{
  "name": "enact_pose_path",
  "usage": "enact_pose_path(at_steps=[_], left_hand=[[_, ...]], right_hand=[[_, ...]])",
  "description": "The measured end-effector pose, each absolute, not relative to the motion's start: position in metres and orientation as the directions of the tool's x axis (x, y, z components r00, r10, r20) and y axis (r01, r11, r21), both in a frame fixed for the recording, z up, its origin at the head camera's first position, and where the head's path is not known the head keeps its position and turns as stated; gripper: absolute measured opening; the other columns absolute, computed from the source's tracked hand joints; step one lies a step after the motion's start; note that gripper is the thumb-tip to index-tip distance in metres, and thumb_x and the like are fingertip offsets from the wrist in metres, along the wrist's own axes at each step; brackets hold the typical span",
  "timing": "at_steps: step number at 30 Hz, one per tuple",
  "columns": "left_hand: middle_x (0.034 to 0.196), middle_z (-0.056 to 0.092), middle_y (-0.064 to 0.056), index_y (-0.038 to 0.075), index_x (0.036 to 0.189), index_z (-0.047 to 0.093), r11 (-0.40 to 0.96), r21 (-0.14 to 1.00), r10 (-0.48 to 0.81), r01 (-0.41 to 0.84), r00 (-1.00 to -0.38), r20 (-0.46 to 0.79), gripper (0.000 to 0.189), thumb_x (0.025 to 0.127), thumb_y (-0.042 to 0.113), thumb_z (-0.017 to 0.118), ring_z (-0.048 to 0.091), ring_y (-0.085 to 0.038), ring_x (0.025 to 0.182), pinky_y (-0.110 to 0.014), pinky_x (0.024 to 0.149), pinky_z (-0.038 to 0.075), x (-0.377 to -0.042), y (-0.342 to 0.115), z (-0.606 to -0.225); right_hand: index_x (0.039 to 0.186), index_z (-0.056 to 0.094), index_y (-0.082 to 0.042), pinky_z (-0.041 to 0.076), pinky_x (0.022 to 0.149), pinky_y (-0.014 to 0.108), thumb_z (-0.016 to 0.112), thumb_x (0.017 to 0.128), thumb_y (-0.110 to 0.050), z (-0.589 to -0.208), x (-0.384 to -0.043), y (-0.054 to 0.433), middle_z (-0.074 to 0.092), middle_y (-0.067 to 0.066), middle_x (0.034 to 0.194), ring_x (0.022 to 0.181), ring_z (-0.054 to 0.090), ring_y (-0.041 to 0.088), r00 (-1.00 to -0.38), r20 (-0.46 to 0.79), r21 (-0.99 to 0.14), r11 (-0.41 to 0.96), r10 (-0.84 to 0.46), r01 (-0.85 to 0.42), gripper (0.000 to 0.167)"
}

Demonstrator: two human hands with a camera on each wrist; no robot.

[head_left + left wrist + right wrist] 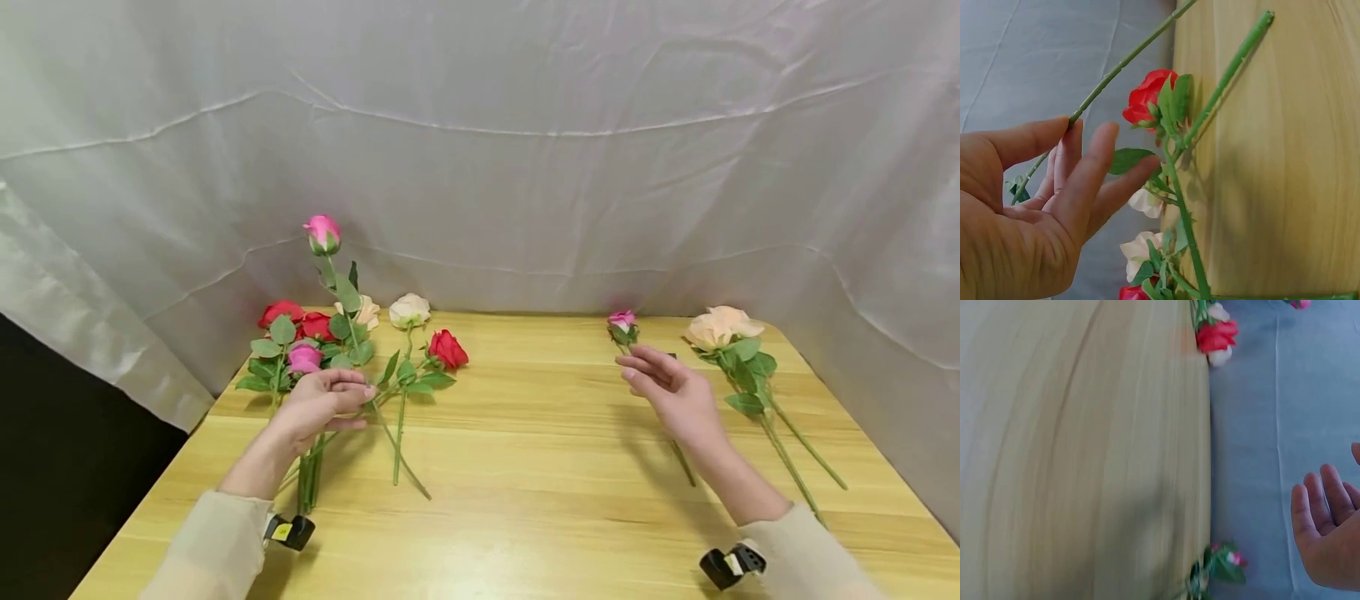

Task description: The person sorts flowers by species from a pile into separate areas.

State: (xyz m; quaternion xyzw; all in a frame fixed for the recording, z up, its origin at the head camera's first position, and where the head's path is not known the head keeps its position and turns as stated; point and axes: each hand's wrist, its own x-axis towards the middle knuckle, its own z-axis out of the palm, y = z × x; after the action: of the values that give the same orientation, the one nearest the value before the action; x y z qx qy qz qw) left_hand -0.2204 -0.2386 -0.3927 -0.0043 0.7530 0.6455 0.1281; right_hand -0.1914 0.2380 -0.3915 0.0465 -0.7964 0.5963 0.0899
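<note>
Pale grey fabric is hanging in creased folds behind and beside a light wood-grained table, and a black area is showing at the far left. The left hand is pinching the thin green stem of a pink rose between its fingers, the remaining fingers spreading loosely; the bloom is standing up above the other flowers, while the stem is slanting down past the hand toward its cut end. Around and beyond this hand, several flowers are lying on the left side of the table: two red blooms, a magenta rose, a peach bloom, a cream rose and, farthest right in this group, a single red rose, its stem crossing that of the cream one.

The right hand is hovering with its fingers apart and lightly bent, gripping nothing. Below it, a smaller pink rose is lying near the table's back edge, its stem running under the hand. Farther right, peach roses with green leaves are lying, their two stems pointing toward the front. Both forearms are wearing light sleeves, with a small black camera sitting at each wrist.
</note>
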Motion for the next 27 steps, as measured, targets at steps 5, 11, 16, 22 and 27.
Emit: enact_pose_path(at_steps=[5, 11, 16, 22, 27], left_hand=[[0.118, 0.065, -0.016, -0.013, 0.133, 0.049, 0.145, 0.978, 0.181, -0.151, -0.968, -0.176, 0.043, 0.101, 0.009, 0.068, 0.070, -0.021, 0.100, -0.040, 0.088, 0.064, -0.219, -0.230, -0.389], [0.112, 0.068, -0.013, -0.011, 0.131, 0.050, 0.065, 0.989, 0.222, -0.134, -0.964, -0.145, 0.039, 0.100, 0.004, 0.068, 0.072, -0.020, 0.101, -0.036, 0.087, 0.064, -0.220, -0.208, -0.388], [0.114, 0.069, -0.016, -0.012, 0.131, 0.051, 0.016, 0.992, 0.239, -0.123, -0.963, -0.124, 0.038, 0.100, 0.002, 0.068, 0.074, -0.019, 0.098, -0.036, 0.088, 0.064, -0.221, -0.187, -0.391], [0.109, 0.070, -0.012, -0.009, 0.126, 0.054, -0.049, 0.990, 0.255, -0.128, -0.961, -0.112, 0.031, 0.099, -0.002, 0.067, 0.072, -0.018, 0.095, -0.036, 0.089, 0.064, -0.224, -0.161, -0.392], [0.111, 0.069, -0.014, -0.010, 0.128, 0.054, -0.088, 0.987, 0.283, -0.138, -0.953, -0.108, 0.033, 0.098, -0.005, 0.065, 0.072, -0.017, 0.093, -0.037, 0.088, 0.064, -0.228, -0.134, -0.390]], right_hand=[[0.149, 0.054, -0.003, 0.061, 0.090, 0.023, 0.068, 0.103, -0.029, -0.396, -0.194, 0.219, 0.069, 0.011, 0.133, 0.108, 0.070, 0.004, -0.985, 0.171, -0.954, 0.249, 0.006, -0.164, 0.055], [0.148, 0.056, -0.005, 0.060, 0.092, 0.025, 0.070, 0.102, -0.027, -0.402, -0.196, 0.196, 0.066, 0.019, 0.137, 0.107, 0.069, 0.004, -0.990, 0.139, -0.970, 0.197, -0.023, -0.141, 0.053], [0.146, 0.057, -0.004, 0.061, 0.091, 0.025, 0.071, 0.102, -0.022, -0.410, -0.196, 0.177, 0.067, 0.018, 0.135, 0.108, 0.069, 0.005, -0.989, 0.144, -0.975, 0.166, -0.045, -0.149, 0.050], [0.143, 0.059, -0.003, 0.062, 0.093, 0.031, 0.071, 0.101, -0.016, -0.415, -0.192, 0.155, 0.068, 0.017, 0.134, 0.109, 0.070, 0.011, -0.990, 0.128, -0.988, 0.080, -0.058, -0.133, 0.045], [0.138, 0.062, -0.001, 0.062, 0.093, 0.033, 0.071, 0.100, -0.012, -0.418, -0.188, 0.142, 0.069, 0.017, 0.132, 0.109, 0.070, 0.016, -0.993, 0.097, -0.995, 0.027, -0.072, -0.099, 0.041]])
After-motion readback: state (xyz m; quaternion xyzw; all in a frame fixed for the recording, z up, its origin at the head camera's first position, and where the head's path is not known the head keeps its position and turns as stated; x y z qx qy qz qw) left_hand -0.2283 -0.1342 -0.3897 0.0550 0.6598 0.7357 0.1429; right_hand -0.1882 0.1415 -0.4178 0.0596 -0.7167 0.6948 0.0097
